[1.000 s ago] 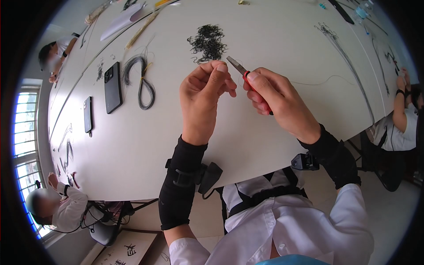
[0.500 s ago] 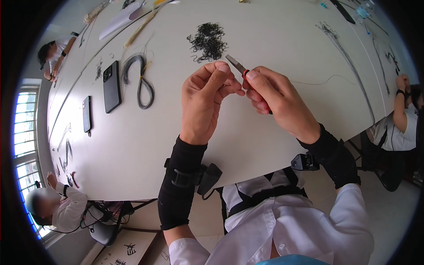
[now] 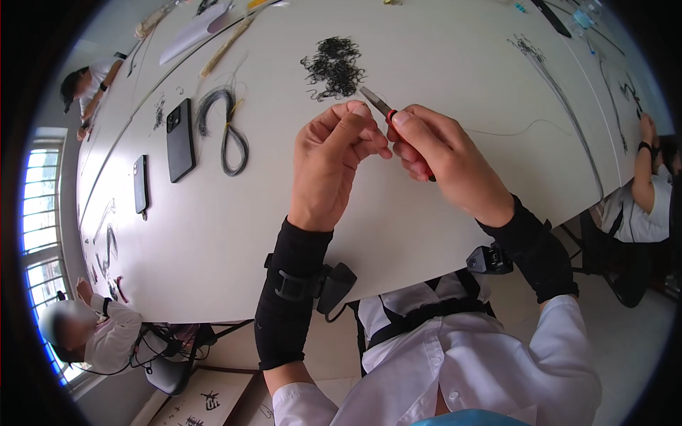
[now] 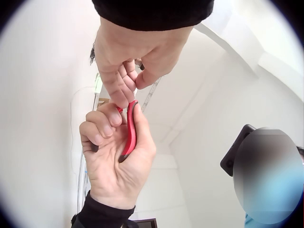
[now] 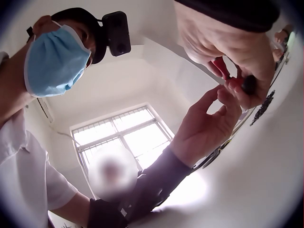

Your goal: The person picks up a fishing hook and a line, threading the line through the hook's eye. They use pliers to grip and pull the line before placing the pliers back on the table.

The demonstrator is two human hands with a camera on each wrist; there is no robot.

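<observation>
My right hand [image 3: 447, 149] grips a pair of pliers [image 3: 376, 101] by red handles with dark ends. Its grey jaws point up and left, just past my left fingertips. The left hand [image 3: 323, 156] pinches with thumb and forefinger at the jaws, its other fingers loosely bent beside the pliers. What it pinches is mostly hidden, seemingly the end of a thin wire [image 3: 522, 133], which shows as a faint line to the right of my right hand. In the left wrist view the red handle [image 4: 131, 133] lies in my right palm. Beyond both hands lies a heap of small black wire hooks [image 3: 334, 67].
On the white table [image 3: 213, 248] to the left lie a tied wire coil [image 3: 234, 153], a large phone [image 3: 181, 142] and a smaller one [image 3: 141, 184]. A bundle of long wires [image 3: 568, 117] and a bottle [image 3: 586, 15] are at right. Other people sit around the table.
My left hand has shifted slightly right, its lower fingers reaching closer to the pliers. The pliers and right hand have edged a little left. The heap has not moved.
</observation>
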